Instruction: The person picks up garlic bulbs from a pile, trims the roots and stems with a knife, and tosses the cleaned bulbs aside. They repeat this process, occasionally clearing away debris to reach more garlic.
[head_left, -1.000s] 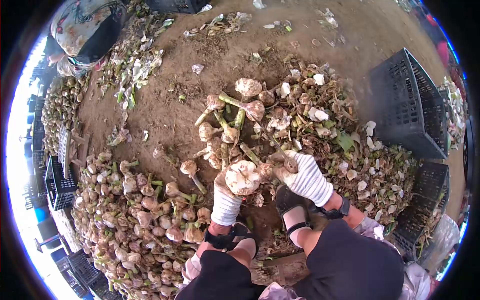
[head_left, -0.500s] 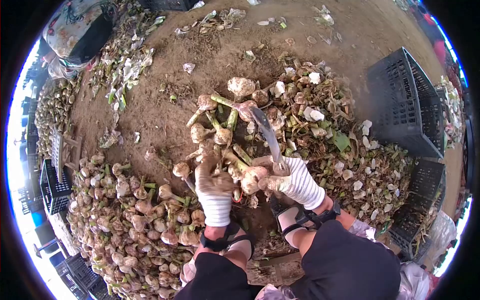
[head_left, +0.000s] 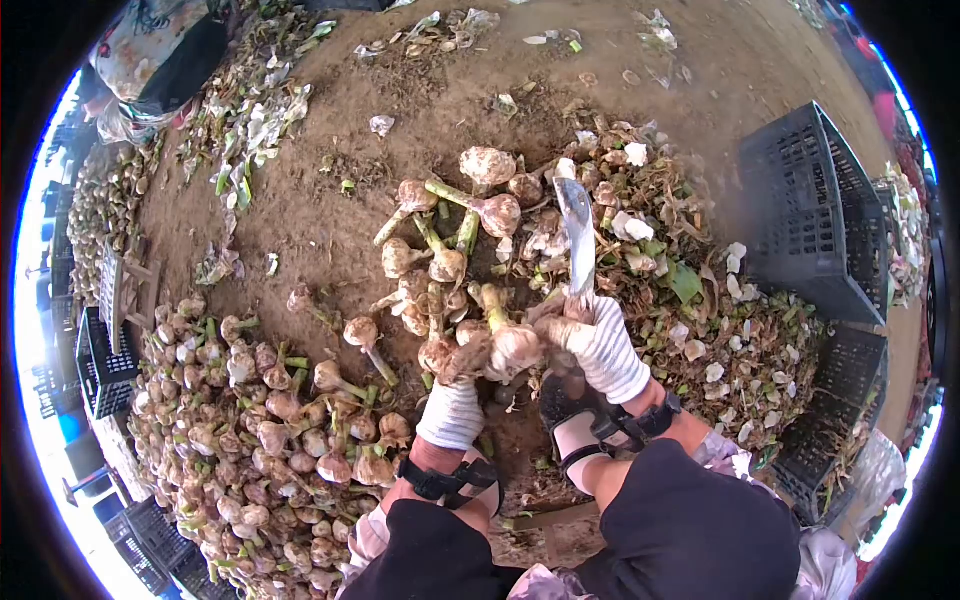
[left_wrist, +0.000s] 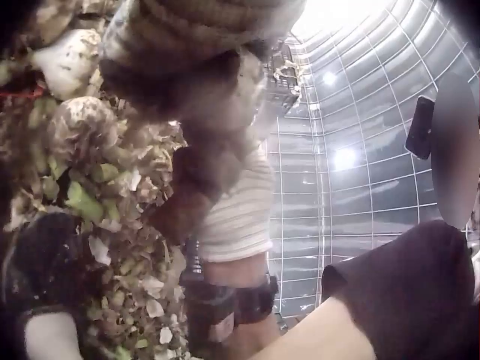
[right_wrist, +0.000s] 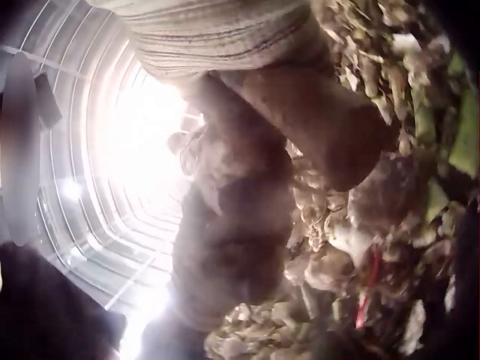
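A garlic bulb [head_left: 516, 348] with its green stalk pointing away is between the two hands in the head view. My left hand [head_left: 452, 400], in a white knitted glove with soil-brown fingers, grips the bulb's left side. The similarly gloved right hand [head_left: 600, 350] holds a knife [head_left: 577, 235], its broad blade pointing away from the body. Right fingertips are at the bulb's right side. Just beyond lie several stalked garlic bulbs [head_left: 447, 265] on the soil. Both wrist views are blurred; the striped right glove [left_wrist: 240, 210] appears in the left wrist view.
A large heap of garlic [head_left: 290, 440] covers the ground at left. At right are trimmed stalks and peelings [head_left: 690, 340] beside a black plastic crate [head_left: 800, 210]. Sandalled feet [head_left: 575, 425] are close below the hands.
The pale, large bulb in the left hand a second ago is gone from it. A stalked bulb, earlier at the right fingers, now sits between both hands. The knife has swung more upright.
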